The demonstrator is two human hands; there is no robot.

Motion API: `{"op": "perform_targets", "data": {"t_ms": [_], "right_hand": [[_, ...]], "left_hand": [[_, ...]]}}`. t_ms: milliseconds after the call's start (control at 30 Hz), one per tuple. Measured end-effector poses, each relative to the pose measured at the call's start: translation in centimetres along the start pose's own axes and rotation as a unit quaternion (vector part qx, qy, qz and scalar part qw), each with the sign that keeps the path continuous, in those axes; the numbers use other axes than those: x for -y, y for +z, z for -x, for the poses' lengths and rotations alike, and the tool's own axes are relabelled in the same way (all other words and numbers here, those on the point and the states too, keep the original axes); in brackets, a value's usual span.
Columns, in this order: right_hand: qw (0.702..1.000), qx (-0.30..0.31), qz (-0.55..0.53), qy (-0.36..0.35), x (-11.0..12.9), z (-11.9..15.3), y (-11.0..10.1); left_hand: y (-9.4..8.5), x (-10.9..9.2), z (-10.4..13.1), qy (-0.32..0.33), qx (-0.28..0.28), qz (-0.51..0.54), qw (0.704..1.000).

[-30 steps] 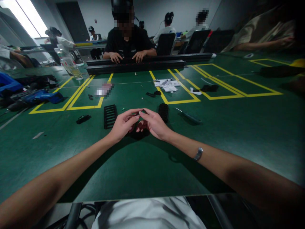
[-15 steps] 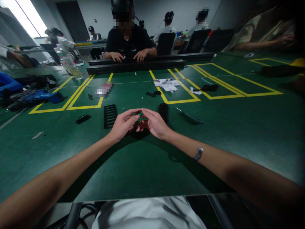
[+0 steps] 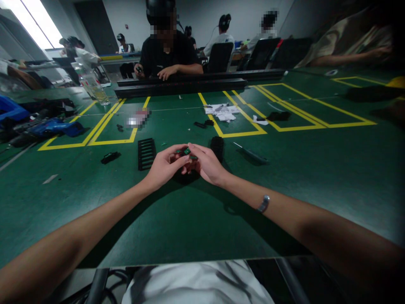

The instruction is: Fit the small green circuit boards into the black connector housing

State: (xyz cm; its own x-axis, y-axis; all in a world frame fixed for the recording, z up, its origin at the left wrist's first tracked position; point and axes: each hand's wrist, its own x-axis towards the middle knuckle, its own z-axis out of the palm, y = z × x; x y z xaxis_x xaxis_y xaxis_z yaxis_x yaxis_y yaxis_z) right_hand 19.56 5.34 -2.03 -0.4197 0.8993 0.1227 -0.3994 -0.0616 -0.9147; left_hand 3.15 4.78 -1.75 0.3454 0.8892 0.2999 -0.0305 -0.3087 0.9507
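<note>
My left hand (image 3: 164, 164) and my right hand (image 3: 208, 164) meet just above the table, fingers curled around a small green piece (image 3: 187, 150) that looks like a circuit board. Both hands are closed on it at the fingertips. More green shows between the fingers; whether it belongs to the same piece I cannot tell. To the left of my left hand lies a black slotted frame (image 3: 146, 154). A black ridged part (image 3: 217, 148) is right behind my right hand, partly covered by it. A screwdriver (image 3: 251, 153) rests farther right.
A small black part (image 3: 110, 158) lies left on the green table (image 3: 190, 223). Blue-and-black gear (image 3: 60, 128) and a bottle (image 3: 95, 86) stand at far left. Crumpled white paper (image 3: 223, 111) and long black bars (image 3: 180, 87) lie ahead. A person in black sits opposite.
My left thumb has shifted right, and more green shows between my fingers. My forearms stay where they were. The person opposite has raised one hand with a small object in it.
</note>
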Motion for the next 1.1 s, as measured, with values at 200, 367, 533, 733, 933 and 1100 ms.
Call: {"op": "perform_targets", "data": {"t_ms": [200,367,533,733,933,1100], "right_hand": [[1.000,-0.012,0.003,0.007,-0.01,0.05,0.01],[1.000,-0.007,0.001,0.005,-0.02,0.03,0.03],[1.000,-0.010,0.003,0.007,-0.01,0.01,0.08],[1.000,-0.010,0.004,0.012,0.11,0.10,0.16],[1.000,-0.005,0.008,0.007,0.13,0.13,0.11],[1.000,-0.002,0.015,0.003,0.06,0.17,0.08]], "left_hand": [[-0.16,0.30,0.02,0.003,-0.006,-0.012,1.000],[-0.18,0.19,0.06,-0.006,-0.008,-0.001,1.000],[-0.14,0.05,0.07,-0.011,-0.004,0.001,1.000],[-0.15,-0.06,0.03,-0.024,-0.003,0.001,1.000],[-0.14,-0.28,0.03,-0.027,0.006,0.011,1.000],[-0.12,-0.44,0.04,-0.025,0.008,0.007,1.000]]}}
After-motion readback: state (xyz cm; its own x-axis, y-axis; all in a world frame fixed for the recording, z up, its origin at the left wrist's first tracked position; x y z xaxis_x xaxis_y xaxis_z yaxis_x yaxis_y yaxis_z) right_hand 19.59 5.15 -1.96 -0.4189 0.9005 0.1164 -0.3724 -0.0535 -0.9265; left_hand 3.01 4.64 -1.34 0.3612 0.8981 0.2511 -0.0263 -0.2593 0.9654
